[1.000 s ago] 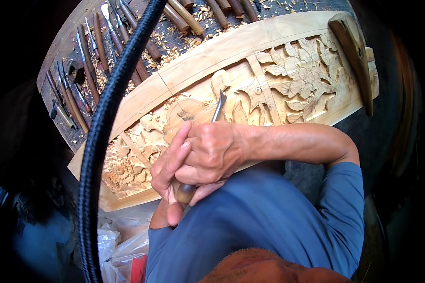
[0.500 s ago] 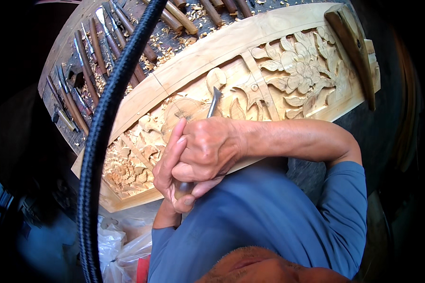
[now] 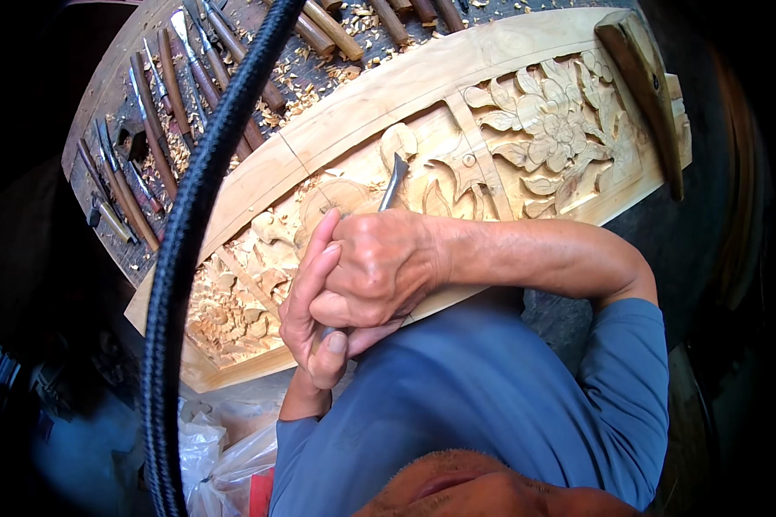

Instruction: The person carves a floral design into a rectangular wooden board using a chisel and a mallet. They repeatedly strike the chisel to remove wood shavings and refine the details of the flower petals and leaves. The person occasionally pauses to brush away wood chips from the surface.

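Nearest the camera is the blue shirt [image 3: 491, 405] of the person, with crumpled plastic bags [image 3: 211, 448] low at the left. A thick black braided cable [image 3: 181, 258] hangs close to the lens, running from the top down the left side.

Just beyond the shirt the two hands are clasped together over the near edge of the work. The left hand [image 3: 315, 310] is curled shut low on the tool, its fingers wrapped round the handle with the thumb pressed against it. The right hand [image 3: 379, 263] is closed over the left and over the upper handle, the forearm coming in from the right. Between them they grip a carving gouge [image 3: 394, 181] — only its metal blade shows past the knuckles, tilted away with the tip set on the wood.

That wood is a long pale carved panel [image 3: 388, 95], lying slantwise from near left to far right, with flowers and leaves cut in relief. The blade meets it near the middle, where the carving looks rougher.

A wooden mallet [image 3: 642, 82] lies across the panel's far right end. Farther left — beyond the panel — a row of chisels [image 3: 159, 103] lies on a dark bench among wood chips [image 3: 319, 69].
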### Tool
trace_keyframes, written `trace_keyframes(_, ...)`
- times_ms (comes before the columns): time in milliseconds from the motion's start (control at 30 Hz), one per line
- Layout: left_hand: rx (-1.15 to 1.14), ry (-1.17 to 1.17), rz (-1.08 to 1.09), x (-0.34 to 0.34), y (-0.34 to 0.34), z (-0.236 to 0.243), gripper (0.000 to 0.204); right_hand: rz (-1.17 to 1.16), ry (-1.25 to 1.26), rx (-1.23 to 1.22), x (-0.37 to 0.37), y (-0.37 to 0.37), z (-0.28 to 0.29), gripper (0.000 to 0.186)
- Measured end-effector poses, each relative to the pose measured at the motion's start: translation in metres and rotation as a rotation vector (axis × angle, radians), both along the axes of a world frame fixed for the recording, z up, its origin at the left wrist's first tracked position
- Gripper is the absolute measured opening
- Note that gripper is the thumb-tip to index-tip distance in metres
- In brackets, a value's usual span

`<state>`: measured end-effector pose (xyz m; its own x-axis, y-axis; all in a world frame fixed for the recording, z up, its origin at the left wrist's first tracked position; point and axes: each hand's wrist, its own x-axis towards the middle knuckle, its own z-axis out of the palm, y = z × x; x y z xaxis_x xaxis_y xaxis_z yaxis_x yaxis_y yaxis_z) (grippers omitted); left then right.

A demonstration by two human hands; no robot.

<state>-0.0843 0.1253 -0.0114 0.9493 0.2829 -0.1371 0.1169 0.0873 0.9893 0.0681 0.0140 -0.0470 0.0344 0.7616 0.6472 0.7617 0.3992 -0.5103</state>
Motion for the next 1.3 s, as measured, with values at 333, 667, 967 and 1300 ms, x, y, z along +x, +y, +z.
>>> trace_keyframes(333, -0.041, 0.051, 0.026, -0.002, 0.001, -0.002, 0.096, -0.040, -0.012, -0.014, 0.001, 0.002, 0.003, 0.047)
trace_keyframes(667, -0.077, 0.105, 0.110, -0.007, 0.001, 0.000, 0.090, -0.082, -0.010, -0.048, -0.001, 0.002, 0.009, 0.048)
trace_keyframes(967, 0.234, -0.167, 0.092, -0.007, -0.007, -0.016, 0.080, 0.015, 0.211, 0.066, -0.010, -0.006, 0.014, 0.053)
trace_keyframes(1300, 0.243, -0.235, 0.011, -0.005, -0.004, -0.016, 0.086, 0.118, 0.322, 0.068, -0.008, -0.004, 0.015, 0.056)
